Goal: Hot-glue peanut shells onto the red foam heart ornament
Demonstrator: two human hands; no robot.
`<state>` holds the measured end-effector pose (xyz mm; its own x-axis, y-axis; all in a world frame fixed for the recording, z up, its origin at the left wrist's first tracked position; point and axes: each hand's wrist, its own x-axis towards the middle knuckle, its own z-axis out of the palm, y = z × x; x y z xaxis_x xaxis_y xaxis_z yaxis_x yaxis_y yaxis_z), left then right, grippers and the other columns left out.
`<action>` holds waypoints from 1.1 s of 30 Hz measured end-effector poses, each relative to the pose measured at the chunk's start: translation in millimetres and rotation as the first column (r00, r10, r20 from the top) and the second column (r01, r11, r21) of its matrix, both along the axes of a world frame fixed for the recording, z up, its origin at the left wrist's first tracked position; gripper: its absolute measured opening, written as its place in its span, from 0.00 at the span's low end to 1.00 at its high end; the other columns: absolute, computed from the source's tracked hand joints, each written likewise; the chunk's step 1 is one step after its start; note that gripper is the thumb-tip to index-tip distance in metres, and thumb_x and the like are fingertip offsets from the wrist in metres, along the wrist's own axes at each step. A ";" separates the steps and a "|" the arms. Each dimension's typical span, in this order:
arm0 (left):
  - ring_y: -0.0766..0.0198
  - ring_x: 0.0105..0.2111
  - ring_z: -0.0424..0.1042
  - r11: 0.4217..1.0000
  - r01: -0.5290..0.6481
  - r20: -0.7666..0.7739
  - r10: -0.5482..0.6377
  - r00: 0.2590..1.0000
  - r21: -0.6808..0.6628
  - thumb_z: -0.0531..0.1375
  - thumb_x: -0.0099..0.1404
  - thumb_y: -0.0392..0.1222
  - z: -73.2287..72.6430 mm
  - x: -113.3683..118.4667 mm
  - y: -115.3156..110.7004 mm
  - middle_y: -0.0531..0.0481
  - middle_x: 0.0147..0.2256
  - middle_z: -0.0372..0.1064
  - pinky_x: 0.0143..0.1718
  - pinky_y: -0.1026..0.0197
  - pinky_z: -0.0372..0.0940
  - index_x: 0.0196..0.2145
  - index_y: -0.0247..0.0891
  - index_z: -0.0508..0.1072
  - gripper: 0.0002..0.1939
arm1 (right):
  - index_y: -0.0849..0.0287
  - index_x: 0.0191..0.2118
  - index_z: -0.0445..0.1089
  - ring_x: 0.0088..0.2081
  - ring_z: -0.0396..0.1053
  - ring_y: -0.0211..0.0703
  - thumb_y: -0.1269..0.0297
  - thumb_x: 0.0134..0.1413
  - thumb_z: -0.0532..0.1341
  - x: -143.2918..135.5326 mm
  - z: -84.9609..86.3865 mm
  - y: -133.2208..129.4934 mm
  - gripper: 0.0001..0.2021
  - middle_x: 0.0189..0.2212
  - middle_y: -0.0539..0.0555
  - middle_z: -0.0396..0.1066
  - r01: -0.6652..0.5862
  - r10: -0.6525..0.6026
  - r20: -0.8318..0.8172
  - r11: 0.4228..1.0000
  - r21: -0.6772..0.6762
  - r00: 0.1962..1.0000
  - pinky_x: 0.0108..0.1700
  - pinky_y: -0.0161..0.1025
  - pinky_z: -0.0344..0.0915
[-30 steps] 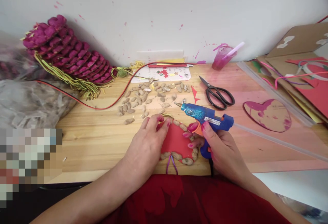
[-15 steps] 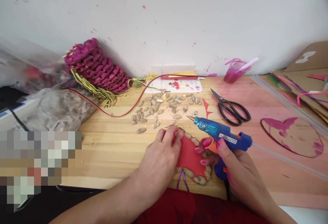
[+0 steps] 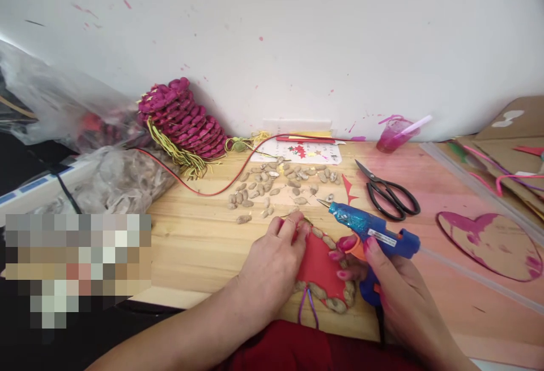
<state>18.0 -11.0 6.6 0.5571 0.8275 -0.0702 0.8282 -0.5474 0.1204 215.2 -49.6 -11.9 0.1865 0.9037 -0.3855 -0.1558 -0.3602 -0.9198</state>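
My left hand (image 3: 272,269) is closed, its fingertips pressed together on the upper left edge of a red card (image 3: 321,266). What lies directly under those fingers is hidden. Whole peanuts in their shells (image 3: 335,305) line the card's visible edges, and a purple cord loop (image 3: 313,306) hangs from its near side. In my right hand (image 3: 397,286) is a blue hot glue gun (image 3: 361,226), with fingers near its orange trigger (image 3: 356,248). Its metal nozzle points left and away, above the table. Loose peanuts (image 3: 266,188) lie scattered beyond my hands.
Black-handled scissors (image 3: 393,194) and a pink-stained cardboard heart (image 3: 488,243) lie to the right. A cup of pink liquid (image 3: 395,136) stands by the wall. At the left are a purple peanut bundle (image 3: 187,119) and plastic bags (image 3: 123,181). A red-black cord (image 3: 212,192) crosses the table.
The whole view has shifted, so things appear slightly lower and farther right. Both hands keep their hold, and the glue gun stays at about the same place over the card's right side.
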 end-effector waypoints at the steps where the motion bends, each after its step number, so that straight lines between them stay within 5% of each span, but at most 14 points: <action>1: 0.49 0.54 0.66 1.000 0.003 0.006 -0.003 1.000 0.011 0.51 0.65 0.27 -0.8 -0.3 -0.3 0.35 0.65 0.56 0.44 0.51 0.75 0.61 0.32 0.63 0.27 | 0.57 0.37 0.77 0.29 0.79 0.48 0.41 0.53 0.65 0.0 -1.0 0.3 0.21 0.31 0.57 0.81 0.001 -0.001 -0.008 1.000 0.003 1.000 0.33 0.41 0.75; 8: 0.49 0.61 0.63 0.990 0.057 0.230 -0.086 0.969 0.130 0.51 0.65 0.27 -19.0 -10.6 1.6 0.30 0.62 0.60 0.59 0.44 0.65 0.60 0.29 0.64 0.26 | 0.57 0.38 0.75 0.25 0.78 0.46 0.45 0.56 0.65 -3.5 -4.9 2.3 0.18 0.31 0.56 0.81 0.017 -0.011 -0.090 0.997 0.077 0.996 0.26 0.38 0.74; 13: 0.55 0.60 0.64 0.979 -0.104 0.547 -0.008 0.837 0.174 0.51 0.70 0.33 -14.3 -35.8 -5.8 0.36 0.58 0.64 0.61 0.48 0.64 0.64 0.35 0.61 0.25 | 0.56 0.36 0.75 0.28 0.79 0.48 0.45 0.55 0.65 -8.3 -1.8 2.5 0.18 0.30 0.55 0.81 0.083 -0.058 -0.131 0.978 0.194 0.990 0.29 0.40 0.76; 19: 0.46 0.62 0.62 0.987 -0.156 0.444 0.156 0.882 -0.035 0.65 0.62 0.47 -8.6 -55.5 -28.6 0.36 0.60 0.62 0.60 0.42 0.64 0.68 0.40 0.56 0.40 | 0.55 0.39 0.75 0.27 0.79 0.43 0.43 0.52 0.67 -10.3 0.5 -1.2 0.20 0.40 0.53 0.80 0.117 -0.101 -0.092 0.975 0.190 0.991 0.31 0.40 0.76; 29: 0.51 0.64 0.61 0.992 -0.034 0.478 0.087 0.874 -0.119 0.60 0.61 0.33 -3.9 -63.4 -20.4 0.38 0.63 0.58 0.63 0.46 0.61 0.71 0.46 0.46 0.45 | 0.56 0.41 0.76 0.29 0.77 0.42 0.46 0.58 0.63 -3.3 9.8 -22.9 0.18 0.41 0.54 0.81 0.036 -0.033 -0.018 0.977 0.208 0.999 0.30 0.37 0.73; 33: 0.51 0.64 0.60 0.996 0.014 0.496 0.032 0.867 -0.090 0.60 0.60 0.31 -1.3 -63.6 -13.2 0.39 0.62 0.60 0.63 0.45 0.61 0.71 0.46 0.47 0.45 | 0.53 0.41 0.76 0.31 0.78 0.44 0.44 0.55 0.65 -7.2 25.8 -9.0 0.18 0.40 0.52 0.81 0.072 -0.048 -0.144 0.983 0.170 0.988 0.28 0.38 0.73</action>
